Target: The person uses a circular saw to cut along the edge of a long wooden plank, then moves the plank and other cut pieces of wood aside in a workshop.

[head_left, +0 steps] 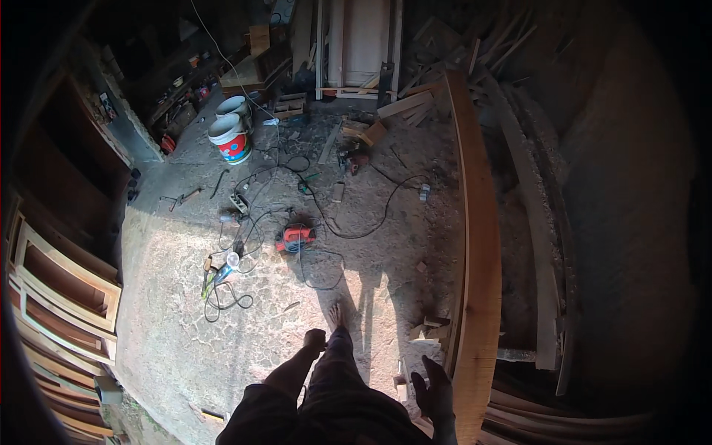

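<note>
My left hand [315, 341] hangs in front of my left thigh, its fingers curled into a dark fist with nothing seen sticking out of it. My right hand [436, 391] is open, thumb and fingers apart, just left of a long wooden plank [480, 297]. The plank stretches from near my body toward the far wood pile; no contact with the hand can be made out. Short wood offcuts [429, 331] lie beside the plank, ahead of that hand. A bare foot [339, 316] stands forward on the rough concrete floor.
A red power tool [296, 237], a blue-and-green power tool [220, 274] and looping black cables [348, 235] lie ahead. Two buckets [231, 139] stand farther off. Wooden frames [67, 274] lean at left; scrap wood [475, 44] heaps at the far right.
</note>
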`<action>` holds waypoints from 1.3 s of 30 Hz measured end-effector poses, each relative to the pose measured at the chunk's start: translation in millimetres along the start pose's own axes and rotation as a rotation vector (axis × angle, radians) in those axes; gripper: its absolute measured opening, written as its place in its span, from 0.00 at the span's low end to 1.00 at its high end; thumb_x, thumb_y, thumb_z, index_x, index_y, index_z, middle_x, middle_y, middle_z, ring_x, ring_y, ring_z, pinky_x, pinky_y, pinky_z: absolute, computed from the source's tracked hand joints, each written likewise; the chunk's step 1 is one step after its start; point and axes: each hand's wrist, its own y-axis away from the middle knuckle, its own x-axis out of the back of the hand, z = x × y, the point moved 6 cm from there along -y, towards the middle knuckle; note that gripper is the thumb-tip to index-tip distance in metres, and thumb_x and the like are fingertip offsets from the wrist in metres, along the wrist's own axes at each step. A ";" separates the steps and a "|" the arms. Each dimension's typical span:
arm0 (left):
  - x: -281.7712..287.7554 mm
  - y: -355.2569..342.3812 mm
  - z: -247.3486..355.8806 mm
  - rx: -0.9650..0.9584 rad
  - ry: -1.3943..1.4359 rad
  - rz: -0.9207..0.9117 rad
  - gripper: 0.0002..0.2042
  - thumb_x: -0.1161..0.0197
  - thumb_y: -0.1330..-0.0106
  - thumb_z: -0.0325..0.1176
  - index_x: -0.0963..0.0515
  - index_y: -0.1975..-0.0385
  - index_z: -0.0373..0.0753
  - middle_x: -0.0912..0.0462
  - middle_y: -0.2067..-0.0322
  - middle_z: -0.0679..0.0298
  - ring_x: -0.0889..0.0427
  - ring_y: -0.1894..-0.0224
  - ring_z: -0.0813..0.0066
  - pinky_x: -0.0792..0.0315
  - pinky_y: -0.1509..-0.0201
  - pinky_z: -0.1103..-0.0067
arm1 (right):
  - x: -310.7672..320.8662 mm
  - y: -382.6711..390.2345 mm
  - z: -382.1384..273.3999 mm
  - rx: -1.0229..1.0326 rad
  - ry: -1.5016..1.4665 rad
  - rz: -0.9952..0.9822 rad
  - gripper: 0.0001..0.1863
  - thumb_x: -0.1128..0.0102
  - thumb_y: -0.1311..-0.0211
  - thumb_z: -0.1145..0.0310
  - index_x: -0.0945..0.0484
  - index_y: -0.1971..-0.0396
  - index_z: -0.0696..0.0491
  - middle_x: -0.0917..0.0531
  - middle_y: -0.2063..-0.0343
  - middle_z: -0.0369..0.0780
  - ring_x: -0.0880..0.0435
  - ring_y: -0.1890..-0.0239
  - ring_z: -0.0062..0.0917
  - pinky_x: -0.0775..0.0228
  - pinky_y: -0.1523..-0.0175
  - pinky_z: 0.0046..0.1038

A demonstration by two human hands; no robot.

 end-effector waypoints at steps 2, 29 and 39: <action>26.8 -26.7 -62.3 0.470 0.602 0.028 0.09 0.42 0.28 0.39 0.23 0.69 0.42 0.21 0.76 0.61 0.15 0.76 0.63 0.27 0.78 0.69 | -64.7 -49.4 12.4 0.049 0.049 -0.170 0.28 0.34 0.33 0.55 0.23 0.40 0.57 0.17 0.47 0.52 0.17 0.44 0.46 0.25 0.40 0.42; 151.5 -139.7 44.9 1.473 1.427 0.414 0.21 0.44 0.24 0.42 0.30 0.38 0.38 0.18 0.48 0.49 0.14 0.56 0.48 0.19 0.57 0.58 | -555.0 -863.8 167.2 0.629 0.520 -0.281 0.19 0.48 0.33 0.63 0.20 0.47 0.56 0.16 0.57 0.43 0.18 0.52 0.39 0.27 0.44 0.45; 177.8 -265.0 113.6 1.658 1.430 0.377 0.19 0.41 0.27 0.41 0.28 0.42 0.38 0.17 0.49 0.49 0.14 0.55 0.48 0.19 0.55 0.57 | -724.0 -1027.1 254.9 1.115 1.283 -0.835 0.19 0.45 0.37 0.67 0.15 0.52 0.60 0.17 0.52 0.47 0.24 0.44 0.49 0.38 0.38 0.52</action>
